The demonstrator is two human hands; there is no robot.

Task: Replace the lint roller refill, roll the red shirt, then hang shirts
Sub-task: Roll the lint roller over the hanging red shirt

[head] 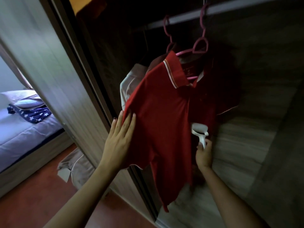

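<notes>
Now, red shirt (pixel 164 120): soft, light, probably swings; brace its side.
Left hand (pixel 120 140): flat against shirt's edge.
Right hand (pixel 204 155): gripping lint roller (pixel 199 131).

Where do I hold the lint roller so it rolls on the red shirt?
Take the lint roller by its thin white handle, coming from below, as the right hand does. The handle sticks down from the wide head, which lies against the red shirt.

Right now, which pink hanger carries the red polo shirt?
The right-hand pink hanger, whose arm shows inside the collar of the red polo shirt; the left-hand hanger holds a pale shirt behind.
</notes>
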